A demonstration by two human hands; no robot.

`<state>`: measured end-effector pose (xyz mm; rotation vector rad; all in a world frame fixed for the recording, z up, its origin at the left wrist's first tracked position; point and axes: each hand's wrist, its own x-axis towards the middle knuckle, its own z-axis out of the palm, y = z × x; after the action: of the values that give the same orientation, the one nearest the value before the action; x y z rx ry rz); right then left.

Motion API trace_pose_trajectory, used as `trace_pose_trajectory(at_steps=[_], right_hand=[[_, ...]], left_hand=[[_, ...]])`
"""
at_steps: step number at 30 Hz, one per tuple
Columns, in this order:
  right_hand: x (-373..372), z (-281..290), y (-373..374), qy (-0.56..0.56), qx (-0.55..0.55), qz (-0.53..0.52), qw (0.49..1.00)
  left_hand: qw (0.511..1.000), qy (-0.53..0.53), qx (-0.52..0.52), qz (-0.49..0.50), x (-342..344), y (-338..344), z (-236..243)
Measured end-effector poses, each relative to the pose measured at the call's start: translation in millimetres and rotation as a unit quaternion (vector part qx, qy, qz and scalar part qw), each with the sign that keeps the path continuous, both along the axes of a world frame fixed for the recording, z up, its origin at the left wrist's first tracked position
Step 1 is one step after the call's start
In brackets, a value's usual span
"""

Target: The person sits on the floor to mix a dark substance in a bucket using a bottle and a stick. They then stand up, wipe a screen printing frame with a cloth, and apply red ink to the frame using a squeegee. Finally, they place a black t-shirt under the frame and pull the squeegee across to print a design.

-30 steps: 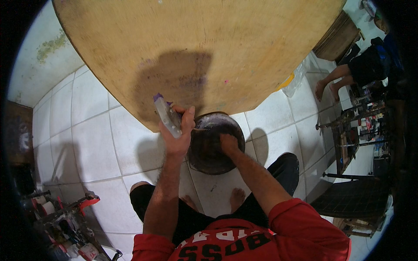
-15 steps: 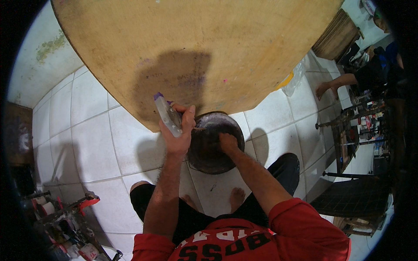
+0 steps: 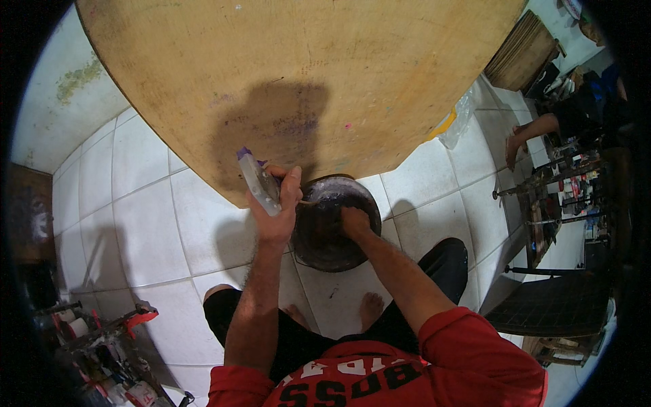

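Observation:
In my left hand point(image 3: 279, 210) is a flat, whitish block with purple ends point(image 3: 258, 182), held tilted between thumb and fingers. A thin light-brown stick-like piece point(image 3: 307, 202) pokes out beside that hand, over the rim of a round dark basin point(image 3: 333, 261). The basin rests on the floor in front of my feet. My right hand point(image 3: 355, 222) reaches down into it with the fingers curled closed; whatever they grip is hidden.
A large plywood board point(image 3: 380, 68) fills the space ahead, marked with paint stains. White tiles point(image 3: 146, 224) cover the floor. Racks of bottles and jars point(image 3: 108, 359) stand lower left and at right. Another person's bare leg point(image 3: 532, 132) shows at upper right.
Both of my hands have stayed nearly in place, with the left one shifted very slightly. The other person's foot at upper right has moved.

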<state>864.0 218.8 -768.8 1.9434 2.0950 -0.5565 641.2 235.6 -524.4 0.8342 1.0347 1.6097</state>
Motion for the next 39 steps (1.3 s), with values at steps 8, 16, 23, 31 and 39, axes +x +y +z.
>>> trace_pose_trajectory(at_steps=[8,16,23,31,39], right_hand=[[2,-6,0,0.038,-0.015,-0.001,0.999],[-3,-6,0,0.015,0.0,0.002,1.0],[-8,-1,2,-0.009,0.0,0.018,1.0],[-4,4,-4,0.009,0.045,0.042,0.998],[0,2,-11,0.005,0.03,0.046,0.998]], left_hand=[[1.0,-0.015,0.008,-0.004,2,1,-2],[1.0,-0.019,0.01,-0.006,2,1,-4],[0.999,-0.03,0.013,-0.008,3,-1,-4],[0.998,-0.036,0.035,-0.023,0,-1,-5],[1.0,-0.017,0.004,-0.01,5,0,-3]])
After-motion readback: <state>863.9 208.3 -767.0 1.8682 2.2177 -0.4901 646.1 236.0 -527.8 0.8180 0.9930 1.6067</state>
